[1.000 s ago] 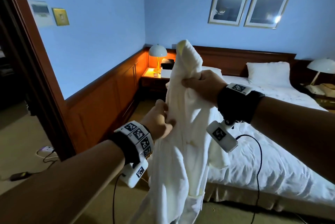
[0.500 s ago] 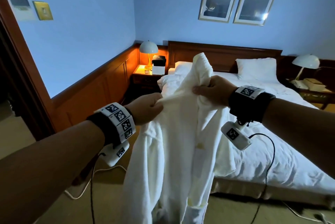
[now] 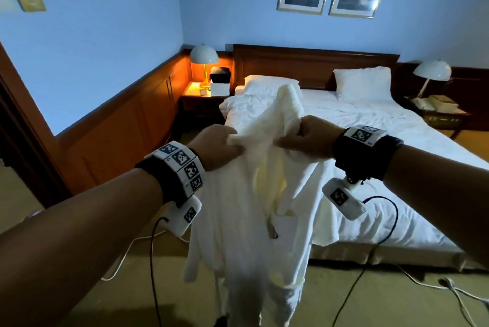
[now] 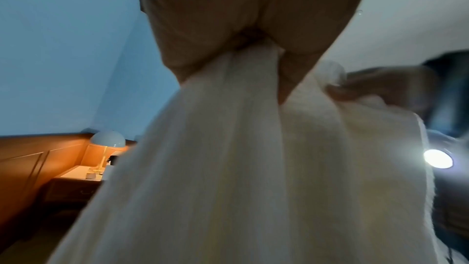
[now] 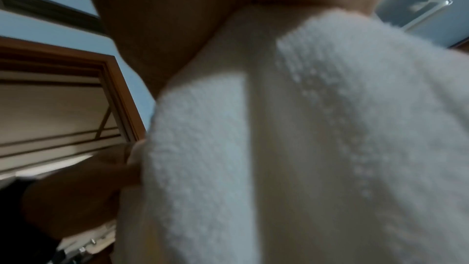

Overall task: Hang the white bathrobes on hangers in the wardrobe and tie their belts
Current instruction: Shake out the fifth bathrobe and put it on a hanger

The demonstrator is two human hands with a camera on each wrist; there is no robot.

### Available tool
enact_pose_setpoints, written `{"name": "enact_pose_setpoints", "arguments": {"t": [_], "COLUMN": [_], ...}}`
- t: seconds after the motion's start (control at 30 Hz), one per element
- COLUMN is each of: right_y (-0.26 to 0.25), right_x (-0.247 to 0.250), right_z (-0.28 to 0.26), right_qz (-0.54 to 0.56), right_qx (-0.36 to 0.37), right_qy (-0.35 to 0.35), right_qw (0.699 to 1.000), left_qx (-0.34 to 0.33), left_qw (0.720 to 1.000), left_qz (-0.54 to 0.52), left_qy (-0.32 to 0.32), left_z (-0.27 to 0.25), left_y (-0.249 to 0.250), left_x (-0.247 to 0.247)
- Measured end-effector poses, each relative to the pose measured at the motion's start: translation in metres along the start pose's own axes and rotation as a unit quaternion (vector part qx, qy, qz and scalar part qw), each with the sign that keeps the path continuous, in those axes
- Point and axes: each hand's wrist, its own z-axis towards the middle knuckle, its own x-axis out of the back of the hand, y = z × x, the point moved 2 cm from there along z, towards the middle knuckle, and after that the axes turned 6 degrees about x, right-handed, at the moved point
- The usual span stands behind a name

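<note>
A white terry bathrobe [image 3: 254, 220] hangs in the air in front of me, beside the bed. My left hand [image 3: 219, 149] grips a bunch of its upper edge on the left. My right hand [image 3: 307, 138] grips the cloth on the right, with a fold of collar standing up above it. The robe's body and sleeves droop toward the carpet. In the left wrist view the robe [image 4: 228, 168] streams down from my curled left hand [image 4: 253, 51]. The right wrist view is filled by the robe [image 5: 304, 148] under my right hand [image 5: 228, 13]. No hanger or wardrobe is in view.
A made bed [image 3: 370, 146] with white linen stands just behind the robe. A nightstand with a lit lamp [image 3: 203, 61] is at the back left, a second lamp [image 3: 431, 72] at the back right. Wood panelling [image 3: 119, 136] lines the left wall. Cables [image 3: 449, 289] lie on the carpet.
My view has swung right, from the doorway toward the bed. Both hands have come lower and spread the robe's upper edge apart, and the robe now hangs more open.
</note>
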Motion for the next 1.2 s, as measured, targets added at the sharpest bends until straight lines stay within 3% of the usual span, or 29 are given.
{"name": "enact_pose_setpoints", "arguments": {"t": [0.1,0.17,0.27,0.33,0.4,0.47,0.63,0.77,0.97,1.2], "right_y": [0.019,0.039,0.067,0.087,0.105,0.116,0.142,0.179,0.229,0.292], "right_x": [-0.006,-0.009,-0.015,-0.016,-0.016,-0.021,-0.046,-0.035,0.000,0.044], "right_z": [-0.005,-0.010,-0.016,-0.018,-0.023,-0.032,-0.055,-0.065,-0.081,-0.090], "right_qz": [-0.072,-0.123,-0.229,-0.223,-0.181,-0.155,-0.156,-0.141,-0.143,-0.126], "right_qx": [-0.011,-0.039,-0.040,-0.065,-0.097,-0.103,-0.079,-0.100,-0.101,-0.101], "right_qy": [-0.074,-0.124,-0.169,-0.109,-0.008,0.031,-0.120,-0.078,-0.069,-0.019], "right_qw": [0.995,0.984,0.958,0.967,0.979,0.982,0.977,0.982,0.982,0.987], "left_qx": [0.030,0.059,0.068,0.076,0.075,0.077,0.086,0.098,0.072,0.054], "left_qw": [0.987,0.977,0.988,0.992,0.992,0.991,0.989,0.986,0.985,0.983], "left_qz": [-0.031,0.000,0.061,0.090,0.106,0.106,0.121,0.132,0.147,0.177], "left_qy": [0.158,0.207,0.128,0.041,0.003,0.014,-0.026,-0.024,-0.046,-0.012], "left_z": [0.004,0.006,0.004,-0.004,-0.013,-0.020,-0.020,-0.006,0.024,0.068], "left_y": [-0.012,-0.026,-0.046,-0.059,-0.068,-0.075,-0.074,-0.053,0.002,0.069], "left_x": [0.013,0.019,0.010,-0.003,-0.017,-0.031,-0.066,-0.082,-0.113,-0.142]}}
